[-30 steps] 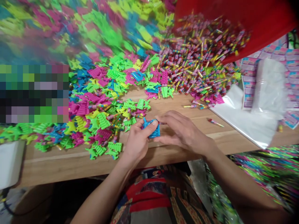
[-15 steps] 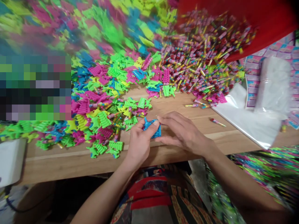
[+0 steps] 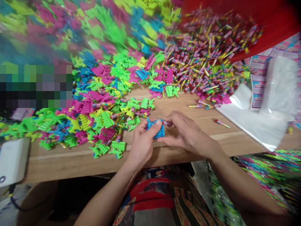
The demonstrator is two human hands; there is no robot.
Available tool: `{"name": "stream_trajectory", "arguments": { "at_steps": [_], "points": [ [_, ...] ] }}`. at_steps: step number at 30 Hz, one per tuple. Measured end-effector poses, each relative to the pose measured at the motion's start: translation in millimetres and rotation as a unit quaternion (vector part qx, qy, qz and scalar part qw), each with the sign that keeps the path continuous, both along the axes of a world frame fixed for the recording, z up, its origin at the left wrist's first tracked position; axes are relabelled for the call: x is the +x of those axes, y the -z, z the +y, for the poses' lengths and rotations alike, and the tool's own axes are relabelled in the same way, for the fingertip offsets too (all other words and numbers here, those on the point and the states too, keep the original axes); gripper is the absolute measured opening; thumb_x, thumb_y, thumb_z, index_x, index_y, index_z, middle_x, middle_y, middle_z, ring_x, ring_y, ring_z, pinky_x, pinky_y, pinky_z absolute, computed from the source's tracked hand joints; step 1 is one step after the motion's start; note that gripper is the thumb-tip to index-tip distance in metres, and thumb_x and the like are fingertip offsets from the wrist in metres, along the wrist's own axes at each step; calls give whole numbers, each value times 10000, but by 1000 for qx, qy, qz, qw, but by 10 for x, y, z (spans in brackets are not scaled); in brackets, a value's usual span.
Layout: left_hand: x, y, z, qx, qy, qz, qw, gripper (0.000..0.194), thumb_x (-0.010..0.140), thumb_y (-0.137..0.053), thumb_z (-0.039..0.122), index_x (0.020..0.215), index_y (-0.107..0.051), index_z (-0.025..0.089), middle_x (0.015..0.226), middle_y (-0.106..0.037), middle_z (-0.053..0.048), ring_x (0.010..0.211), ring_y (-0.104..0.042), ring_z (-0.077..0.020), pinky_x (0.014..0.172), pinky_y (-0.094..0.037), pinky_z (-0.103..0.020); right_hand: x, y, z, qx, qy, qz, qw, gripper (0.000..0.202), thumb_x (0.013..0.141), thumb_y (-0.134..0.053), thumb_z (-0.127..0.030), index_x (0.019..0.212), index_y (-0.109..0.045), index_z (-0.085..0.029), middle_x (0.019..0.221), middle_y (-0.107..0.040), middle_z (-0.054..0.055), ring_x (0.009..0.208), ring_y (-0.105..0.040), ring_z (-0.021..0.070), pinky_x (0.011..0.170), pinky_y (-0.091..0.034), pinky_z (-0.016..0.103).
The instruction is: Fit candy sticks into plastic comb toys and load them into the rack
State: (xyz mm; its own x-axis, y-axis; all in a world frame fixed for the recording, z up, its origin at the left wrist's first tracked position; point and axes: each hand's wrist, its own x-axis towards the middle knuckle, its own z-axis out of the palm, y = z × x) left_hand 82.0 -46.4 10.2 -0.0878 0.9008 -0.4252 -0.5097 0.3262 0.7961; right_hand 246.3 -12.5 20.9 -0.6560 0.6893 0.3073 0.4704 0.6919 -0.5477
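My left hand [image 3: 144, 141] holds a blue plastic toy piece [image 3: 159, 133] with slotted bars, its thumb pressed on the top face. At the toy's upper right edge is a small tube [image 3: 167, 123] with a pink label, partly hidden. My right hand [image 3: 188, 135] has its bent index finger on the tube's outer end, while its thumb lies by the toy's lower right edge. Left of my hands spread similar green, pink, yellow and blue toy pieces [image 3: 105, 119], with some small tubes among them.
A heap of small tubes [image 3: 199, 66] lies at the back right, before a red sheet [image 3: 277, 28]. Clear plastic bags [image 3: 279, 84] and printed cards [image 3: 256, 91] are at the right. A white box [image 3: 14, 163] stands at the left table edge [image 3: 70, 171].
The small tube now shows between my right index finger and the blue toy piece; earlier my fingers covered that spot. The whole view has shifted slightly.
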Motion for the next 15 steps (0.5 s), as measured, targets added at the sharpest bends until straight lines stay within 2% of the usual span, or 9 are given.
{"name": "stream_trajectory", "arguments": {
  "at_steps": [2,6,9,11,13,15],
  "points": [
    [-4,-16,12,-1,-14,-14,1000,358,637,-913,399,771,-686,157,719,-639,18,631,-529,-82,603,-444,-205,-10,39,6,25,-8,7,1000,278,962,-672,-424,1037,-510,-211,875,-594,44,808,-594,223,693,-491,339],
    [-3,23,25,17,-19,31,999,305,708,-874,380,786,-678,160,694,-621,32,622,-518,-74,593,-430,-195,-28,80,4,34,-23,16,999,192,1006,-612,-380,1050,-525,-215,848,-604,40,804,-602,215,693,-495,333],
    [17,107,24,12,-11,21,1000,323,695,-880,391,799,-679,161,721,-638,28,641,-536,-78,616,-447,-199,-23,47,8,-14,-34,21,999,223,998,-615,-410,1075,-551,-211,897,-638,56,840,-627,214,725,-523,333],
    [-24,114,26,1,5,18,1000,329,701,-874,406,814,-679,166,732,-640,25,646,-541,-82,621,-455,-204,1,6,16,-55,-35,15,998,284,971,-640,-451,1122,-575,-220,970,-670,69,903,-651,223,780,-545,346],
    [-175,13,38,-1,10,58,998,311,724,-859,409,830,-685,174,732,-638,25,637,-541,-83,607,-457,-203,66,-34,27,-74,-20,10,997,427,936,-669,-497,1254,-569,-230,1117,-688,95,1037,-660,251,873,-554,381],
    [-447,-184,71,24,-23,142,989,282,737,-858,386,875,-702,196,753,-651,26,647,-560,-86,609,-472,-199,195,-58,49,-66,14,6,998,560,922,-682,-515,1381,-526,-234,1264,-665,123,1171,-632,277,968,-537,418]
  ]
}}
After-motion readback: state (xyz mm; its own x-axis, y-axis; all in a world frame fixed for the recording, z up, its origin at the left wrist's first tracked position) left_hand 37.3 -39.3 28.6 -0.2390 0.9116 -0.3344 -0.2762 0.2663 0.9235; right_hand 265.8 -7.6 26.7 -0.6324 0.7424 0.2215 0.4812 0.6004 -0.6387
